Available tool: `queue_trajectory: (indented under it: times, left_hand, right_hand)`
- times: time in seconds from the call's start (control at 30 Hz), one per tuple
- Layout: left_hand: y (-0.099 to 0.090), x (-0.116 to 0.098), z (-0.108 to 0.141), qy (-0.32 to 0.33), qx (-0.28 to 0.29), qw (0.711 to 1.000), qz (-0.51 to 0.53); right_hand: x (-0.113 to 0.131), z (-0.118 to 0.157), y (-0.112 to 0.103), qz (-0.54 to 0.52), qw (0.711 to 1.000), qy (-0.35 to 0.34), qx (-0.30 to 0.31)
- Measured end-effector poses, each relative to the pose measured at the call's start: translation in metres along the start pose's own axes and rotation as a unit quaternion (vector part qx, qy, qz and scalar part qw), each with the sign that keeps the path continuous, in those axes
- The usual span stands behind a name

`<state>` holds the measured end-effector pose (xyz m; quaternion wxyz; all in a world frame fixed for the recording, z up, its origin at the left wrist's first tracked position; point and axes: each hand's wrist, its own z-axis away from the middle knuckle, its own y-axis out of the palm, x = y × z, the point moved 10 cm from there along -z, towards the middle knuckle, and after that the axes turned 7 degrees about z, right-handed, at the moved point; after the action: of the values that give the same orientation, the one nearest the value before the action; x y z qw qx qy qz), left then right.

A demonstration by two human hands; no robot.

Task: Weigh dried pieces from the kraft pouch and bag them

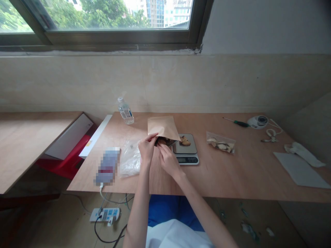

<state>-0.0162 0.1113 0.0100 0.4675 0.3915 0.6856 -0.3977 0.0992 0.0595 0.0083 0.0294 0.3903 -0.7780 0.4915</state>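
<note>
My left hand (147, 150) pinches the edge of a brown kraft paper bag (162, 126), whose mouth faces me. Dark brown pieces show inside the opening. My right hand (168, 159) has its fingertips in the bag's mouth, curled at the contents; what they grip is hidden. Just right of the bag is a kitchen scale (185, 149), partly covered by it. Some dried brown slices (184, 141) lie on the scale's plate. Beside my left hand, a clear plastic bag (129, 161) lies crumpled on the table.
A water bottle (126, 112) stands at the back left. At the left edge lies a blurred phone-like object (107, 167) with a cable. To the right are a clear packet of pale slices (221, 143), a screwdriver (239, 123), a white dome camera (258, 122) and a grey sheet (300, 168).
</note>
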Motion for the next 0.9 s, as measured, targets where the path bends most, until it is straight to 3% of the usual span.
queue_trajectory:
  times: [0.17, 0.4, 0.53, 0.7, 0.9]
  left_hand:
    - [0.0, 0.001, 0.003, -0.008, -0.009, 1.0, 0.006]
    - [0.002, 0.001, 0.005, -0.017, -0.009, 1.0, 0.019]
    - [0.0, 0.003, 0.005, -0.011, -0.018, 1.0, 0.012]
    - [0.001, 0.002, 0.006, -0.013, -0.015, 1.0, 0.016]
    - [0.001, -0.003, 0.007, -0.011, -0.017, 1.0, 0.019]
  right_hand:
    - [-0.009, -0.025, 0.026, 0.126, 0.99, 0.035, 0.05]
    - [-0.012, -0.034, 0.035, 0.208, 0.969, 0.06, 0.114]
    - [-0.016, -0.029, 0.033, 0.173, 0.973, 0.073, 0.136]
    - [-0.02, -0.025, 0.02, 0.038, 0.991, 0.075, 0.101]
    - [-0.025, -0.018, 0.007, -0.073, 0.991, 0.078, 0.081]
